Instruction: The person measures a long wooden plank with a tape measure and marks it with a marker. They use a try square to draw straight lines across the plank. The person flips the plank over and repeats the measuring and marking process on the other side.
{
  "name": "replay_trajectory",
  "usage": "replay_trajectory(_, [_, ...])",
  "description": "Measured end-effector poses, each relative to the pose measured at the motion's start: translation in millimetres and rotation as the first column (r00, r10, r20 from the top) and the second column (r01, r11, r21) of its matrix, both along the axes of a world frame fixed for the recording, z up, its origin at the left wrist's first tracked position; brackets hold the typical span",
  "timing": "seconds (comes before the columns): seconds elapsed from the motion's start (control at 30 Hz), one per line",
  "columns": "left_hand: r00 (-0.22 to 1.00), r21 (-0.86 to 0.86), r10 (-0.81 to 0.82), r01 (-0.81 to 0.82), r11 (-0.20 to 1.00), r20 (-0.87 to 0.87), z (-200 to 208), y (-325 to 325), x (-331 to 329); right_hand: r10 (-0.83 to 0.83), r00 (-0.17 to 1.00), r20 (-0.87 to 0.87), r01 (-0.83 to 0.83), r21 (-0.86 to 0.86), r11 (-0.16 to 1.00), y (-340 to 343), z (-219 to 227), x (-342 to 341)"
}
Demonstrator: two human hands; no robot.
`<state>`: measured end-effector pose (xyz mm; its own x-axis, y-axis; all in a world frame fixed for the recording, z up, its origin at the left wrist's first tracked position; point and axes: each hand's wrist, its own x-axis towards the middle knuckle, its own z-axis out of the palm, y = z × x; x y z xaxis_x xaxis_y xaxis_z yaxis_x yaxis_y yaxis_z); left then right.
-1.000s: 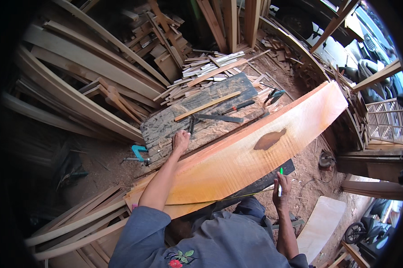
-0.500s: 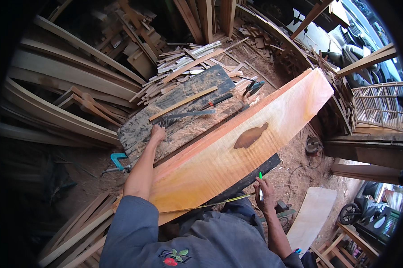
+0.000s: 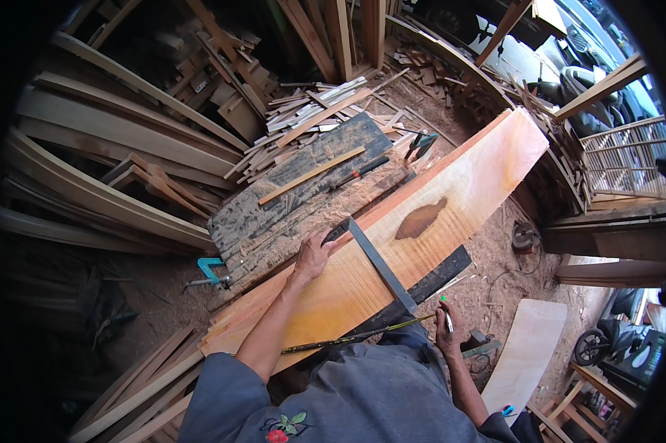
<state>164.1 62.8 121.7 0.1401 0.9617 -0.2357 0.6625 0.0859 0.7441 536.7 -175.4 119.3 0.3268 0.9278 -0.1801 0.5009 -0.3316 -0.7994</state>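
My left hand [image 3: 314, 255] is closed around the dark stock of a try square [image 3: 383, 266]. Its grey blade lies across a long, thick wooden board [image 3: 325, 295] with a dark brown patch near the middle, reaching to the board's near edge. To the right of that edge, my right hand [image 3: 448, 325] grips a white pen [image 3: 449, 320] with a green end. Along the near side runs a thin yellow-and-black strip [image 3: 347, 338], from my left forearm toward my right hand; whether that hand touches it is unclear.
Beyond the board is a dusty dark workbench [image 3: 244, 221], carrying a wood strip [image 3: 311, 176] and a dark-handled tool [image 3: 361, 170]. A teal clamp [image 3: 211, 269] grips its left end. Curved planks [image 3: 118, 196] lean at left; scrap sticks [image 3: 318, 111] pile behind. A pale panel [image 3: 528, 354] lies right.
My left hand has come back from the bench with the try square and set it across the board. My right hand has shifted slightly right and down, still gripping the pen.
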Motion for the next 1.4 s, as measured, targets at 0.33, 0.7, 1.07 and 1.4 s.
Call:
replay_trajectory(0.33, [0.999, 0.078, 0.037, -0.034, 0.996, -0.031, -7, -11, 38, -0.086, 0.996, 0.002, 0.086, 0.079, 0.993, 17, 31, 7])
replay_trajectory(0.7, [0.996, 0.209, 0.048, -0.032, 0.977, -0.072, -17, -16, 45, 0.024, 0.978, -0.207, 0.002, 0.126, 0.992, 115, 40, -20])
replay_trajectory(1.07, [0.996, 0.321, 0.015, 0.012, 0.947, -0.082, -15, -18, 45, 0.245, 0.911, -0.332, -0.2, 0.164, 0.966, 232, 1, -97])
replay_trajectory(1.4, [0.995, 0.3, 0.039, -0.01, 0.954, -0.092, -16, -18, 46, 0.478, 0.876, 0.071, -0.482, 0.056, 0.875, 161, 54, -51])
